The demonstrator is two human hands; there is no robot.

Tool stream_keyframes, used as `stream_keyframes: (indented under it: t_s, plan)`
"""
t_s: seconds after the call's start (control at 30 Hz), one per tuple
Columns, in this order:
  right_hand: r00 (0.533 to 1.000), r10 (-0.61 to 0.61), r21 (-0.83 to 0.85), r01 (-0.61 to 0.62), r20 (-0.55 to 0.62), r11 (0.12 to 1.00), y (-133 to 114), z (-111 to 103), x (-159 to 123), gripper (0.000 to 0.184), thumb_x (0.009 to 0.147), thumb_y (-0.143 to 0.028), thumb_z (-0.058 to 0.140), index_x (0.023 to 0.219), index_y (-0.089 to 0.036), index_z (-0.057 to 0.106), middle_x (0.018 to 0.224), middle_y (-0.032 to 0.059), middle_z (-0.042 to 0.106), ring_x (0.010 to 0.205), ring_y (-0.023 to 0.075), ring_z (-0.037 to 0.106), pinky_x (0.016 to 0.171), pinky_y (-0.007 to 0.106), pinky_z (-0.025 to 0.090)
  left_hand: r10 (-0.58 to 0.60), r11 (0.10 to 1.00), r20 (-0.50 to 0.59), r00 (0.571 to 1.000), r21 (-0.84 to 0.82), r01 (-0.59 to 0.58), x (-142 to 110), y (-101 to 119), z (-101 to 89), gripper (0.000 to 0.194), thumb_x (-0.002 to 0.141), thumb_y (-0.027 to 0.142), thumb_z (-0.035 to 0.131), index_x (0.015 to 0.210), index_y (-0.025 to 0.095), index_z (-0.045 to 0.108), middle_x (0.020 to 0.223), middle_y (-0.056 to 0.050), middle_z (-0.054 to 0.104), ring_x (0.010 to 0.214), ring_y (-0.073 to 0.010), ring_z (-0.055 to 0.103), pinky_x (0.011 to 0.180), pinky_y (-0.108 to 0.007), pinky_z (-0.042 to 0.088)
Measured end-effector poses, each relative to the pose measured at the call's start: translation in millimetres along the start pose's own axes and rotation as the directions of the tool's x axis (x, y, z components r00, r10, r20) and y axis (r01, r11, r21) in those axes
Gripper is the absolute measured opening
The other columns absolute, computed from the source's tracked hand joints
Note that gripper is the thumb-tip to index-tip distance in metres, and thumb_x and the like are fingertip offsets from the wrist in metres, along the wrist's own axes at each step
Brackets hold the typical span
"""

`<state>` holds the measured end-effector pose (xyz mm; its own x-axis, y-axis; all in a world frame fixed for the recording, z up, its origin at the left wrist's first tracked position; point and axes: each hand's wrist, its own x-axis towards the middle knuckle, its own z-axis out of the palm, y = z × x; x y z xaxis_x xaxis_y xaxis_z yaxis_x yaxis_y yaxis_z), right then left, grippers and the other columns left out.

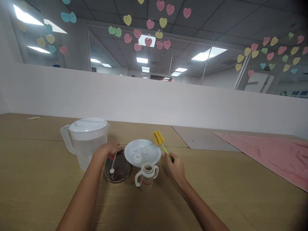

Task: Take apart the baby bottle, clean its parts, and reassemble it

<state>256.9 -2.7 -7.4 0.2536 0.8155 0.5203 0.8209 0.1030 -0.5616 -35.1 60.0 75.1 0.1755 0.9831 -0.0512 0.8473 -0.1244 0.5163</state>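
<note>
We hold a yellow sponge brush [158, 138] in our right hand [176, 166], the fingers clamped on its green handle, with the sponge head raised up and leaning left, beside the far right rim of a white bowl [130, 159]. Our left hand [111, 149] is over the far edge of a round metal tray [121, 171], its fingers at the upper end of a thin white stick [114, 163]; we cannot tell whether they are pinched together on it. The stick's rounded white tip points down towards the tray. In front of the bowl, between our forearms, a clear bottle [146, 181] with two white side handles and red lettering stands upright and open on the tabletop [192, 199]. Inside the bowl we see a white ring [137, 158] and a clear piece [144, 151], too faint to make out fully, with a thin rod [141, 147] lying slantwise. To the left of the tray stands a big translucent pitcher [88, 144] with a white lid, its handle turned left. Off to our right a pink cloth [269, 157] lies flat, partly over a grey sheet [204, 138]
</note>
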Motion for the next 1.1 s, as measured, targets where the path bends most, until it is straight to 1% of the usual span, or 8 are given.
stream_keyframes:
  t_s: [0.1, 0.2, 0.3, 0.4, 0.5, 0.73, 0.9, 1.1]
  plan:
    - [1.000, 0.002, -0.006, -0.002, -0.001, 1.000, -0.7, 0.2, -0.4, 0.044, 0.084, -0.049, 0.033, 0.064, -0.018, 0.056, 0.051, -0.0018, 0.048, 0.050, 0.0114, 0.040, 0.047, 0.021, 0.023, -0.035, 0.991, 0.019, 0.999, 0.129, 0.033, 7.5, -0.4, 4.9, 0.029, 0.064, 0.030, 0.053, 0.083, 0.012, 0.064, 0.075, -0.016, 0.069, 0.063, -0.0276, 0.065, 0.056, -0.034, 0.048]
    - [1.000, 0.017, -0.017, -0.016, 0.004, 1.000, -1.2, 0.9, -0.9, 0.044, 0.083, -0.050, 0.033, 0.063, -0.018, 0.055, 0.051, -0.0022, 0.046, 0.050, 0.0114, 0.040, 0.047, 0.021, 0.023, 0.031, 0.974, -0.007, 0.999, 0.226, -0.029, 11.6, 13.1, 9.1, 0.035, 0.069, 0.030, 0.049, 0.095, 0.011, 0.064, 0.104, -0.021, 0.064, 0.093, -0.0310, 0.061, 0.074, -0.036, 0.047]
    - [1.000, 0.025, -0.021, -0.025, 0.010, 0.999, -1.2, 1.2, -1.1, 0.043, 0.083, -0.050, 0.033, 0.060, -0.018, 0.051, 0.051, -0.0023, 0.046, 0.051, 0.0114, 0.040, 0.048, 0.021, 0.023, 0.145, 0.950, 0.034, 0.989, 0.273, -0.149, 12.9, 35.0, 21.2, 0.037, 0.073, 0.023, 0.045, 0.106, 0.015, 0.061, 0.117, -0.015, 0.059, 0.105, -0.0248, 0.055, 0.085, -0.032, 0.042]
    - [0.999, 0.030, -0.016, -0.030, 0.028, 0.999, -0.9, 1.1, -1.2, 0.042, 0.084, -0.050, 0.033, 0.061, -0.018, 0.050, 0.052, -0.0021, 0.047, 0.051, 0.0115, 0.041, 0.048, 0.021, 0.023, 0.192, 0.930, 0.145, 0.971, 0.291, -0.227, 10.7, 54.2, 40.5, 0.031, 0.071, 0.021, 0.047, 0.096, 0.019, 0.066, 0.106, -0.010, 0.066, 0.092, -0.0211, 0.062, 0.078, -0.027, 0.045]
    - [0.999, 0.026, -0.022, -0.026, 0.032, 0.999, -0.7, 1.2, -1.2, 0.042, 0.084, -0.050, 0.033, 0.063, -0.018, 0.052, 0.053, -0.0015, 0.049, 0.052, 0.0119, 0.042, 0.049, 0.021, 0.023, 0.173, 0.914, 0.195, 0.965, 0.332, -0.231, 8.6, 63.5, 56.7, 0.026, 0.068, 0.022, 0.052, 0.086, 0.014, 0.069, 0.094, -0.015, 0.069, 0.082, -0.0251, 0.064, 0.069, -0.031, 0.047]
    - [0.999, 0.029, -0.024, -0.029, 0.018, 0.999, 0.4, 3.1, -1.1, 0.043, 0.084, -0.049, 0.034, 0.066, -0.018, 0.057, 0.054, -0.0012, 0.052, 0.053, 0.0121, 0.044, 0.049, 0.021, 0.024, 0.228, 0.886, 0.120, 0.966, 0.386, -0.257, 14.8, 61.5, 63.7, 0.031, 0.072, 0.020, 0.050, 0.095, 0.007, 0.066, 0.096, -0.023, 0.065, 0.089, -0.0299, 0.062, 0.074, -0.038, 0.047]
    - [0.999, 0.012, -0.024, -0.011, 0.032, 1.000, -0.1, 3.3, -1.9, 0.042, 0.084, -0.048, 0.035, 0.071, -0.018, 0.061, 0.058, -0.0003, 0.055, 0.056, 0.0127, 0.046, 0.050, 0.022, 0.024, 0.397, 0.862, 0.081, 0.914, 0.308, -0.402, 19.0, 61.6, 80.1, 0.039, 0.082, 0.024, 0.041, 0.120, 0.022, 0.053, 0.114, -0.012, 0.060, 0.102, -0.0226, 0.057, 0.087, -0.034, 0.042]
    - [1.000, -0.011, -0.033, 0.011, 0.008, 0.999, 0.4, 3.2, -2.0, 0.044, 0.084, -0.049, 0.034, 0.070, -0.018, 0.061, 0.055, -0.0002, 0.054, 0.053, 0.0122, 0.045, 0.048, 0.022, 0.023, 0.467, 0.860, 0.023, 0.884, 0.223, -0.460, 17.0, 62.1, 86.1, 0.035, 0.085, 0.030, 0.033, 0.086, 0.018, 0.066, 0.085, -0.009, 0.066, 0.080, -0.0224, 0.060, 0.073, -0.032, 0.044]
